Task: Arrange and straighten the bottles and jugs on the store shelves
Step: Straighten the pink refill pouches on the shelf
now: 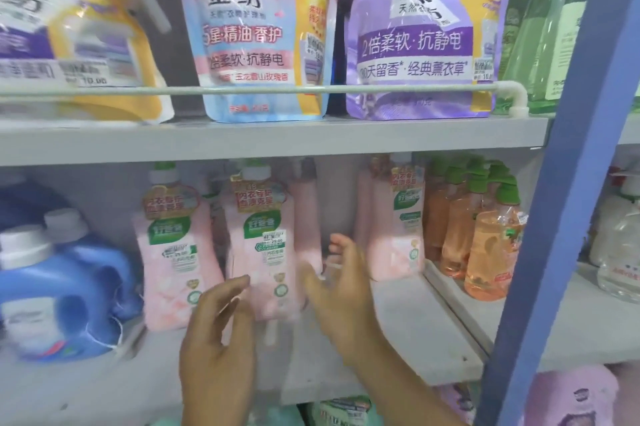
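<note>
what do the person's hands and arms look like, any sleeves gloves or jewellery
Both hands are bare: no gloves, and no rings or watch that the blurred picture shows. The left hand and the right hand reach up from the bottom edge on bare forearms, with no sleeve in view. Motion blur hides finer details such as the nails.

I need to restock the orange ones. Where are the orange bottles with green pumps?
In the head view, the orange bottles cluster at the lower shelf's right end, between a pink bottle and the blue upright.
</note>
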The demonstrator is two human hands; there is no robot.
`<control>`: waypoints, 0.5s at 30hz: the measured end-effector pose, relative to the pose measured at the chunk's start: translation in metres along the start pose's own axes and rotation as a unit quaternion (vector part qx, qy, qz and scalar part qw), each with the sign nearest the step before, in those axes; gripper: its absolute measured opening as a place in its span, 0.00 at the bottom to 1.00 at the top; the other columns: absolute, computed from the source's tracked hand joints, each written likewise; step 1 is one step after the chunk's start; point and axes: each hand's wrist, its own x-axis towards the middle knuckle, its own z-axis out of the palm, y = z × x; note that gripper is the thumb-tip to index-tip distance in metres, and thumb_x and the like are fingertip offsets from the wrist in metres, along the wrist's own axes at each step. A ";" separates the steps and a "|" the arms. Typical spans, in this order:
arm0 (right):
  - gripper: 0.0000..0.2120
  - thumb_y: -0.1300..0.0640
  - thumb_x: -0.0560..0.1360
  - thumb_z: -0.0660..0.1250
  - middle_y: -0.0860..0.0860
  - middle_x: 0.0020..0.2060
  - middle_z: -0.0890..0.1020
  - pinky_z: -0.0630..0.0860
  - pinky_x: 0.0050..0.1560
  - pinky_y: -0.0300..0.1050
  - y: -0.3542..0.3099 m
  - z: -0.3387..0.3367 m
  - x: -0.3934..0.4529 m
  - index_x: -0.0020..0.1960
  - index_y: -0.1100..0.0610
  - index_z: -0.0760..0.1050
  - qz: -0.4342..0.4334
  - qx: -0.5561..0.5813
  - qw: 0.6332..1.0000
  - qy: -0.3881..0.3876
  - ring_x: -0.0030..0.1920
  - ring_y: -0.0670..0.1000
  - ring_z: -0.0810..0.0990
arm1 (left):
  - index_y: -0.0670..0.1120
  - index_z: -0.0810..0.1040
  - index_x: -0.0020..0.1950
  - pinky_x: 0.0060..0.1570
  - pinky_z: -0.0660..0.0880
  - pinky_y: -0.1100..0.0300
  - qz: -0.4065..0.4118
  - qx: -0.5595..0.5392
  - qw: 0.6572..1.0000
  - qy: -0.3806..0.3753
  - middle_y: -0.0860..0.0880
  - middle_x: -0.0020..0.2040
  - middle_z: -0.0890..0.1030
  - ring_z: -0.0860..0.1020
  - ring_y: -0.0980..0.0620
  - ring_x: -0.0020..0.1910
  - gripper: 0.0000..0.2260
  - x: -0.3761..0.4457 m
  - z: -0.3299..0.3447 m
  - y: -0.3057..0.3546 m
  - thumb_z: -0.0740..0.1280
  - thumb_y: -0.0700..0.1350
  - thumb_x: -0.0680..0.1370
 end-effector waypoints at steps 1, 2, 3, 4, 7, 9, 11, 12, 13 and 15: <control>0.38 0.43 0.70 0.76 0.41 0.69 0.66 0.70 0.68 0.38 -0.006 0.023 -0.004 0.75 0.41 0.63 0.007 -0.033 0.998 -0.051 0.69 0.44 0.70 | 0.60 0.83 0.51 0.50 0.73 0.78 -0.010 -0.003 1.000 0.018 0.57 0.55 0.86 0.82 0.63 0.54 0.17 0.003 -0.007 -0.006 0.68 0.35 0.80; 0.49 0.40 0.68 0.78 0.44 0.73 0.61 0.67 0.72 0.42 -0.013 0.044 -0.008 0.80 0.46 0.55 0.014 -0.064 0.995 -0.070 0.73 0.46 0.65 | 0.57 0.82 0.50 0.49 0.72 0.79 -0.017 -0.002 1.000 0.026 0.54 0.56 0.85 0.82 0.63 0.54 0.18 0.008 -0.012 -0.010 0.67 0.33 0.80; 0.55 0.38 0.67 0.78 0.46 0.75 0.58 0.66 0.74 0.46 -0.017 0.062 -0.010 0.82 0.49 0.49 0.015 -0.083 0.995 -0.061 0.75 0.48 0.62 | 0.56 0.81 0.51 0.48 0.72 0.80 -0.018 -0.001 0.999 0.030 0.53 0.56 0.85 0.82 0.64 0.52 0.17 0.011 -0.017 -0.013 0.67 0.32 0.80; 0.58 0.36 0.65 0.78 0.47 0.76 0.56 0.66 0.75 0.49 -0.020 0.075 -0.012 0.82 0.50 0.47 0.008 -0.099 0.994 -0.040 0.76 0.50 0.60 | 0.56 0.81 0.51 0.47 0.72 0.81 -0.018 0.003 0.999 0.027 0.53 0.56 0.85 0.82 0.67 0.50 0.16 0.015 -0.021 -0.017 0.68 0.33 0.80; 0.60 0.32 0.64 0.76 0.50 0.76 0.58 0.66 0.74 0.49 -0.019 0.092 -0.015 0.82 0.51 0.44 -0.004 -0.170 0.985 0.005 0.76 0.53 0.60 | 0.57 0.81 0.52 0.48 0.73 0.80 -0.013 0.026 1.000 0.012 0.51 0.58 0.85 0.83 0.61 0.54 0.16 0.024 -0.033 -0.032 0.68 0.34 0.80; 0.58 0.33 0.64 0.75 0.48 0.75 0.60 0.71 0.69 0.49 -0.015 0.091 -0.010 0.80 0.49 0.45 -0.006 -0.192 0.981 0.012 0.74 0.53 0.65 | 0.54 0.81 0.55 0.53 0.74 0.76 0.001 0.043 0.999 0.001 0.47 0.58 0.85 0.83 0.48 0.59 0.16 0.032 -0.040 -0.042 0.68 0.32 0.80; 0.57 0.34 0.63 0.75 0.45 0.73 0.60 0.75 0.63 0.48 -0.014 0.081 -0.008 0.79 0.47 0.44 -0.012 -0.190 0.982 0.001 0.71 0.52 0.70 | 0.51 0.79 0.58 0.57 0.72 0.75 0.035 0.063 0.997 -0.005 0.46 0.59 0.83 0.81 0.45 0.59 0.11 0.042 -0.049 -0.046 0.71 0.37 0.79; 0.57 0.34 0.62 0.75 0.43 0.72 0.60 0.76 0.60 0.48 -0.013 0.074 -0.008 0.79 0.44 0.44 -0.018 -0.184 0.983 -0.006 0.70 0.51 0.72 | 0.51 0.79 0.59 0.58 0.69 0.78 0.062 0.092 0.994 0.010 0.46 0.60 0.82 0.80 0.48 0.59 0.12 0.048 -0.056 -0.047 0.73 0.42 0.78; 0.57 0.33 0.61 0.74 0.41 0.71 0.60 0.77 0.58 0.47 -0.011 0.065 -0.010 0.78 0.42 0.43 -0.021 -0.179 0.984 -0.011 0.68 0.50 0.73 | 0.50 0.78 0.62 0.59 0.66 0.79 0.090 0.131 0.987 0.037 0.45 0.62 0.80 0.78 0.52 0.58 0.15 0.056 -0.063 -0.048 0.74 0.46 0.76; 0.58 0.30 0.59 0.72 0.38 0.68 0.60 0.76 0.53 0.46 -0.005 0.044 -0.013 0.78 0.39 0.41 -0.021 -0.178 0.984 -0.009 0.65 0.48 0.75 | 0.46 0.74 0.69 0.67 0.64 0.71 0.119 0.185 0.972 0.084 0.41 0.66 0.76 0.75 0.50 0.62 0.28 0.078 -0.077 -0.057 0.77 0.52 0.72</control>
